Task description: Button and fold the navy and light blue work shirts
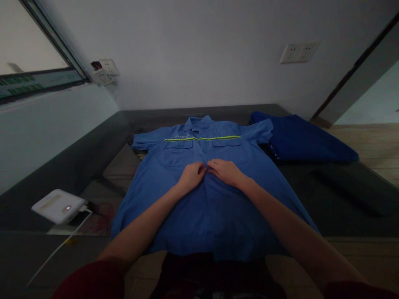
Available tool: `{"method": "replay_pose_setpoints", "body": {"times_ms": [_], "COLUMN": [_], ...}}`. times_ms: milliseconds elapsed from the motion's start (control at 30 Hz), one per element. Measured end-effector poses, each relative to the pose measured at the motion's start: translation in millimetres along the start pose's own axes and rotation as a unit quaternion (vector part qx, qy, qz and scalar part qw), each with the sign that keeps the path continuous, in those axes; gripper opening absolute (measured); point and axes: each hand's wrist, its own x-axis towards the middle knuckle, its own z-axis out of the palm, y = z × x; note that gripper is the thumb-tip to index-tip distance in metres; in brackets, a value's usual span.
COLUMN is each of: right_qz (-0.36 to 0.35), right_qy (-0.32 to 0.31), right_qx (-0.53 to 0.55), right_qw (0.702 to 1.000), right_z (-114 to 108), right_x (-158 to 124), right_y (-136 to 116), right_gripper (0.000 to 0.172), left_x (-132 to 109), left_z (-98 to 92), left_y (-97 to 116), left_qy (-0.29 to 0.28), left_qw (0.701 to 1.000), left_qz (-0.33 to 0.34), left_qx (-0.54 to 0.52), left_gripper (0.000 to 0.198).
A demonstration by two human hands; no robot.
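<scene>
A blue short-sleeved work shirt [183,199] lies spread face up, its collar at the far end and its hem towards me. A yellow-green stripe runs across the chest above two flap pockets. Both hands meet at the front placket, just below pocket height. My left hand [192,174] has its fingers curled and pinched on the placket edge. Close beside it, my right hand [226,171] also pinches the placket with bent fingers. Whatever button lies between the fingertips is hidden. Lower down the placket a small button [213,200] shows.
On the left stands a white box-shaped device [59,206] with a white cable [59,248]. A darker blue folded cloth item [311,139] lies right of the shirt, near a dark flat object [355,187]. Behind is a wall with sockets [299,52].
</scene>
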Motion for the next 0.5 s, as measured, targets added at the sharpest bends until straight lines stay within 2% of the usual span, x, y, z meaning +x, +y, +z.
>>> {"method": "replay_pose_setpoints", "body": {"times_ms": [167,333,500], "right_qz": [0.018,0.044,0.052], "right_qy": [0.004,0.034,0.070], "right_qx": [0.039,0.114,0.201], "right_qw": [0.999,0.992,0.976], "right_z": [7.9,13.6,14.1], "right_x": [0.4,0.6,2.3], "right_y": [0.7,2.0,4.8], "right_gripper": [0.014,0.011,0.013], "left_x": [-0.1,1.4,2.9], "left_z": [-3.7,-5.9,-5.4], "left_y": [0.4,-0.7,-4.9], "left_qy": [-0.033,-0.050,-0.070], "left_qw": [0.999,0.997,0.994], "left_qz": [-0.022,-0.044,-0.039], "left_qx": [0.021,-0.026,-0.075], "left_gripper": [0.020,0.016,0.024]}}
